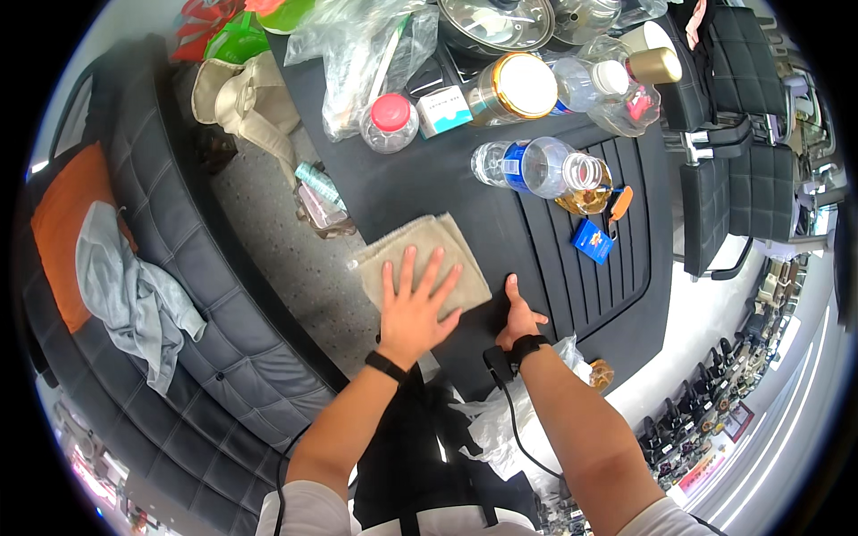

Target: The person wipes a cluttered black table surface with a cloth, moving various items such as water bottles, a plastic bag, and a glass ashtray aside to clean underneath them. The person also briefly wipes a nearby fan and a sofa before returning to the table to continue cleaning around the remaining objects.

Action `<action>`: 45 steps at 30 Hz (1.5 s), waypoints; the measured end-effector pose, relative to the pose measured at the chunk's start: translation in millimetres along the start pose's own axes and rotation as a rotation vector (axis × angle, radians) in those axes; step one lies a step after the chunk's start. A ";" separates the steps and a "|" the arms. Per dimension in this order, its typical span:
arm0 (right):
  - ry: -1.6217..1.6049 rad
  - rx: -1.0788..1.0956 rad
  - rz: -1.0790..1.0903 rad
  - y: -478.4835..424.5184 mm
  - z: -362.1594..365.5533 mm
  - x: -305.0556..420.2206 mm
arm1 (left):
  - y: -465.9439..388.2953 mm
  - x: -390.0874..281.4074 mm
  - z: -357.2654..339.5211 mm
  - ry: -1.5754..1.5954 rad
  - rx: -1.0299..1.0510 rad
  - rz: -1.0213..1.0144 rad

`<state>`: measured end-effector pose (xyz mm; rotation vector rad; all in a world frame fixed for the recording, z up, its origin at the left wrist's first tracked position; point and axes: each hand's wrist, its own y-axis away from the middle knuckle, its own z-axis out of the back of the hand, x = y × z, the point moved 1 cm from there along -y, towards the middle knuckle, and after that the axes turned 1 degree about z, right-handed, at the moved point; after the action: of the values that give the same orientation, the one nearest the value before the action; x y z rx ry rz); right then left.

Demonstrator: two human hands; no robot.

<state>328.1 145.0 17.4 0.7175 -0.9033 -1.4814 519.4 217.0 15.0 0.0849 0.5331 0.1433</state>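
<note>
My left hand (415, 308) lies flat with spread fingers on a folded beige cloth (462, 261), near the left edge of the black table (415, 181). To its right, my right hand (519, 316) rests on its side at the table, thumb raised, holding nothing visible. Ahead of it lie a small blue box (593, 241) and an orange tag (621, 203), close to an empty clear plastic bottle (546, 167) with a blue label. An amber glass-like dish (586, 199) is partly hidden behind the bottle's neck.
Along the far side stand a red-lidded jar (390, 124), a white-and-teal box (444, 112), a gold-rimmed jar (516, 87), bottles and a glass-lidded pot (499, 23). A plastic bag (503, 429) hangs at the near edge. A black sofa (194, 221) is left, chairs (730, 194) right.
</note>
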 end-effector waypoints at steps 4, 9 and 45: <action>-0.006 -0.020 -0.002 5.9 0.7 3.8 | 0.8 -11.7 -2.9 -0.027 -0.021 0.091; -0.017 0.018 0.029 9.3 -0.9 3.1 | -55.9 -11.7 10.2 -0.077 -0.091 0.313; 0.056 0.039 0.063 4.3 -0.6 0.3 | -103.2 95.6 22.5 0.340 -0.588 0.408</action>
<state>330.8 144.6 20.9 0.7491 -0.9056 -1.3854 624.2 129.3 -25.7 -0.4141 0.7885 0.7149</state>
